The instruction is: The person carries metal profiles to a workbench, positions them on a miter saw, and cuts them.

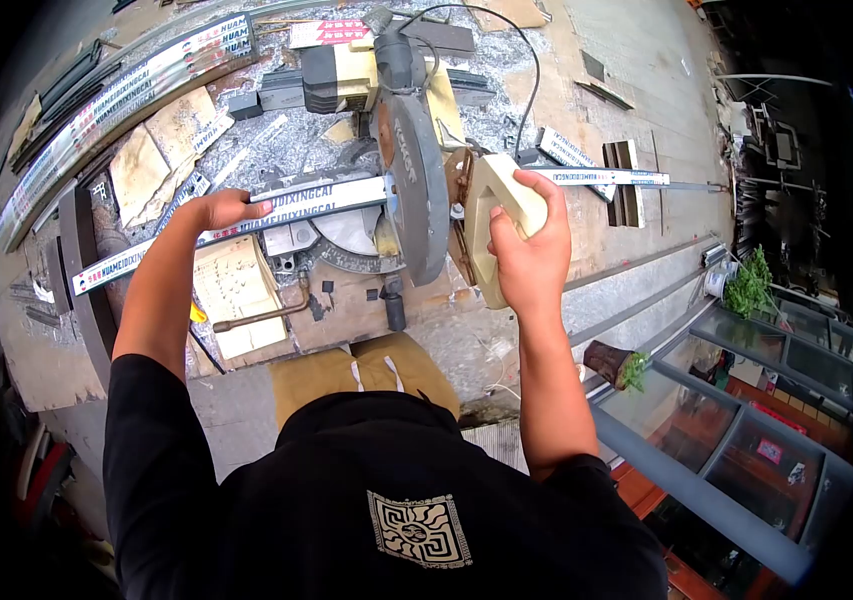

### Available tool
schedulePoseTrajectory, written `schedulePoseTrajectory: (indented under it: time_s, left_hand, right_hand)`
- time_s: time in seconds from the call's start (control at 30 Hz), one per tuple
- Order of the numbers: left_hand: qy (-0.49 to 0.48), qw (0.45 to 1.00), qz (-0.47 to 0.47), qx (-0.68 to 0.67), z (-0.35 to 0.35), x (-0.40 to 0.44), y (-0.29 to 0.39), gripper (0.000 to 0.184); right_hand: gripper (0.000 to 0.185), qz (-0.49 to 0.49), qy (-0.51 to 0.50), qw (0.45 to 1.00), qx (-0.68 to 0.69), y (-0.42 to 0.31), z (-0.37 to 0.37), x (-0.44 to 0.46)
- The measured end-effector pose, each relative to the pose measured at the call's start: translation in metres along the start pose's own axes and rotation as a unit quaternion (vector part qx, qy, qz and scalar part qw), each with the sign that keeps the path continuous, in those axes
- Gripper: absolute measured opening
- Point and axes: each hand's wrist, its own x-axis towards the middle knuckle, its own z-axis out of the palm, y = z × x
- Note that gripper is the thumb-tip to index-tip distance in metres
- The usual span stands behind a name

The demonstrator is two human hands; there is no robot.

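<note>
My left hand (pixel 229 207) is closed on a long metal profile (pixel 346 192) wrapped in white film with blue print. The profile lies across the base of a miter saw, under its round grey blade guard (pixel 419 190), and comes out on the right side. My right hand (pixel 531 245) is wrapped round the saw's cream loop handle (pixel 486 230). The motor housing (pixel 338 77) sits behind the guard. Whether the blade touches the profile is hidden by the guard.
A stack of film-wrapped profiles (pixel 146 90) lies at the back left. A hex wrench (pixel 266 318) rests on a sheet of paper with writing (pixel 236 285) by the front edge. Short offcuts (pixel 623 185) lie to the right. A black power cord (pixel 531 70) loops behind the saw.
</note>
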Motion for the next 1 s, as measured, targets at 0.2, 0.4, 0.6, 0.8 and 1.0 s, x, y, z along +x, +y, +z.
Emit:
schedulePoseTrajectory:
  time_s: [0.2,0.4,0.6,0.8,1.0]
  left_hand:
    - [0.014,0.999,0.015,-0.045,0.004,0.007,-0.008,0.095]
    - [0.017,0.994,0.011,-0.104,0.006,0.007,-0.011,0.085]
    - [0.014,0.994,0.039,-0.1,0.007,0.022,-0.027,0.074]
    - [0.021,0.997,0.016,-0.07,0.004,0.031,-0.036,0.09]
    - [0.013,0.995,0.02,-0.099,0.006,0.031,-0.037,0.083]
  right_hand:
    - [0.043,-0.024,0.009,1.0,-0.009,-0.004,-0.004,-0.013]
    - [0.044,0.01,-0.011,1.0,-0.009,0.006,-0.013,-0.021]
    - [0.047,0.019,-0.024,0.999,-0.008,0.02,-0.014,-0.029]
    - [0.046,-0.011,-0.009,1.0,-0.003,0.028,-0.016,-0.036]
    - [0.046,-0.02,-0.003,0.999,0.028,0.04,-0.015,-0.045]
